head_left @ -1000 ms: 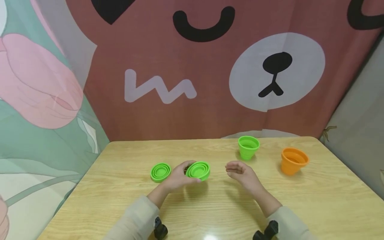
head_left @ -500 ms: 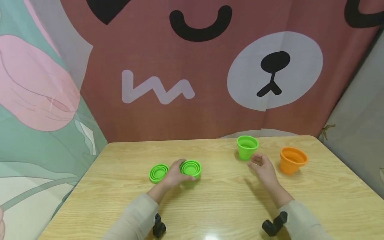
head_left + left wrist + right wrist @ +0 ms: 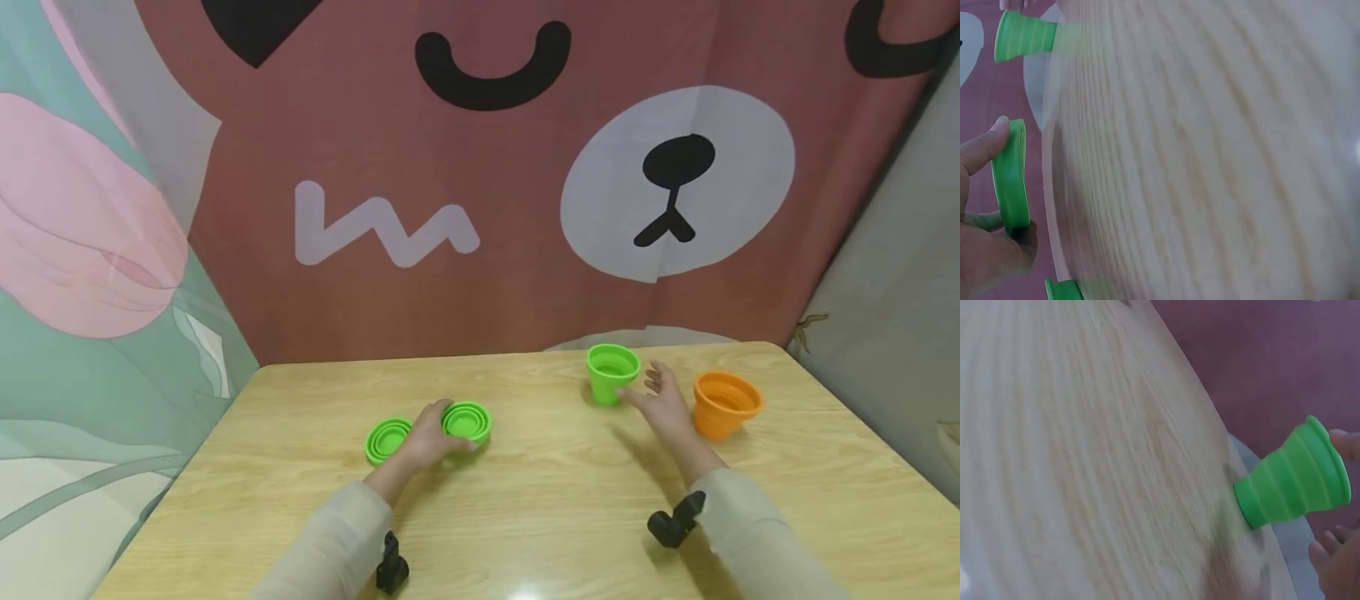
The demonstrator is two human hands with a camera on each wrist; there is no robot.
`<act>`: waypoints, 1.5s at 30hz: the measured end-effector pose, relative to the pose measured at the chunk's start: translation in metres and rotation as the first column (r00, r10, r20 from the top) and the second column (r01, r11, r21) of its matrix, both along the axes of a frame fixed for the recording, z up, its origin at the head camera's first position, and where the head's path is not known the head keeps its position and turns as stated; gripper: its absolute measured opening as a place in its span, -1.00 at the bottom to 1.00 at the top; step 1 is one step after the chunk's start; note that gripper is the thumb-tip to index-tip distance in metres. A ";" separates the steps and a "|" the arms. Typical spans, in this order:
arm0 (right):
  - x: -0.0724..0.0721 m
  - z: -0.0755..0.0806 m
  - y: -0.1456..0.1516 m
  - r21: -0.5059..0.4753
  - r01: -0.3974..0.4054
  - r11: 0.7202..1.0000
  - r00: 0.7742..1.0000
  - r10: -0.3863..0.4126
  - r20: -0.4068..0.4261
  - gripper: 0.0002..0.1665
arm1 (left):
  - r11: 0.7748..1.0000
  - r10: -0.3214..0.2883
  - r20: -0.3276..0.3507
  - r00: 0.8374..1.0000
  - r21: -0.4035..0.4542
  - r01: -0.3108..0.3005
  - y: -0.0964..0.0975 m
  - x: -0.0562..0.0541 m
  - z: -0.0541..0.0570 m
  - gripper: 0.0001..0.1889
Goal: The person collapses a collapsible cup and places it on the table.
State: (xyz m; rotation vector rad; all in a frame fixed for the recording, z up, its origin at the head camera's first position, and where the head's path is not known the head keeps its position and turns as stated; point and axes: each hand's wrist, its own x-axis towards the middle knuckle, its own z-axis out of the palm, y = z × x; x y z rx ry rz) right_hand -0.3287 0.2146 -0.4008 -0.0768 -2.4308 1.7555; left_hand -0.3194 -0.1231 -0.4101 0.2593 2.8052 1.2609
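My left hand [image 3: 429, 437] grips a collapsed green cup [image 3: 466, 422] by its rim, thumb on the near side and fingers on the far side. The left wrist view shows this flattened green cup [image 3: 1012, 178] edge-on in the hand. Left of it, a second collapsed green cup [image 3: 387, 441] lies on the table, partly covered by the hand. At the back right, my right hand [image 3: 663, 408] is beside an upright, expanded green cup [image 3: 611, 379], its thumb close to the cup's side. In the right wrist view, the fingers [image 3: 1335, 550] are spread apart from that ribbed cup [image 3: 1291, 478].
An expanded orange cup [image 3: 723, 407] stands to the right of my right hand, close to the forearm. The wooden table [image 3: 525, 508] ends at a curtain [image 3: 420, 308] with a bear print. Black devices are strapped at both wrists.
The left hand has carried the collapsed cup left and lower, towards the other collapsed one. My right hand has moved right and away from me, up to the expanded green cup, its fingers spreading.
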 end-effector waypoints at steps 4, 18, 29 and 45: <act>-0.007 -0.004 -0.001 0.011 -0.021 1.000 1.000 0.021 0.003 0.16 | 1.000 0.006 0.016 1.000 -0.013 -0.006 -0.002 0.000 -0.003 -0.10; -0.027 -0.007 -0.012 -0.027 -0.021 0.999 0.999 0.019 -0.050 0.16 | 0.997 0.020 0.084 0.996 -0.073 -0.014 -0.004 -0.005 -0.007 -0.08; -0.027 -0.011 -0.017 0.007 0.030 1.000 0.998 -0.029 -0.053 0.07 | 0.994 -0.017 0.105 0.994 -0.104 0.028 -0.003 0.002 -0.012 -0.03; -0.011 -0.010 -0.021 -0.007 0.083 0.997 0.993 -0.084 -0.078 0.00 | 0.998 0.011 0.087 0.996 0.064 -0.017 -0.002 0.004 0.003 -0.24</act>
